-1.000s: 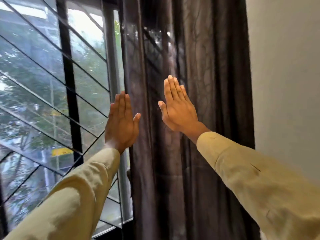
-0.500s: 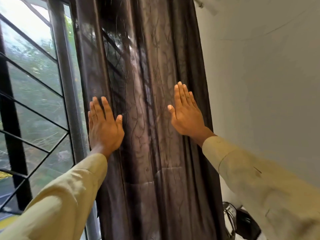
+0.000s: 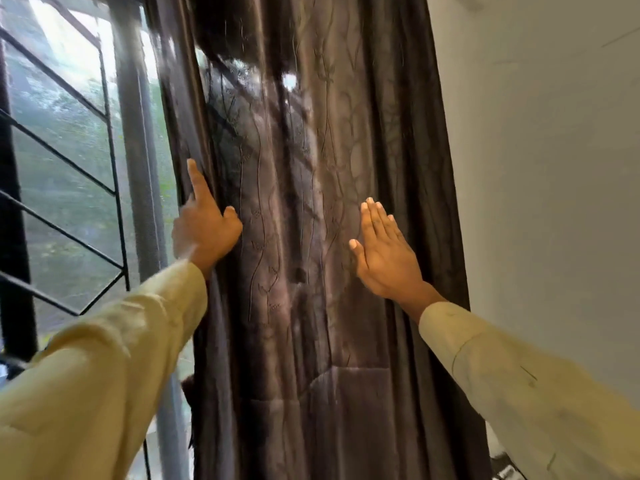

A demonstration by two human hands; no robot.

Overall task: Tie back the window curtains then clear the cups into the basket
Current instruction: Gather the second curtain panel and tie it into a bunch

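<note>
Brown, thin cloth lies under both hands. The right hand (image 3: 384,251) is flat, with its fingers straight and close together, and it presses on the right half of the curtain (image 3: 311,150). The left hand (image 3: 204,226) is at the curtain's left edge, with the index finger pointing up along the hem and the thumb on the front. Its other fingers are hidden, so I cannot tell if they grip the edge. The curtain hangs in folds between the window grille (image 3: 69,216) and the white wall (image 3: 540,168). It looks light, soft, half transparent and probably a little slippery. I think it is best to gather it from both edges into one bundle at the height of the hands, then bind it. I do not see a band to tie it with.
</note>
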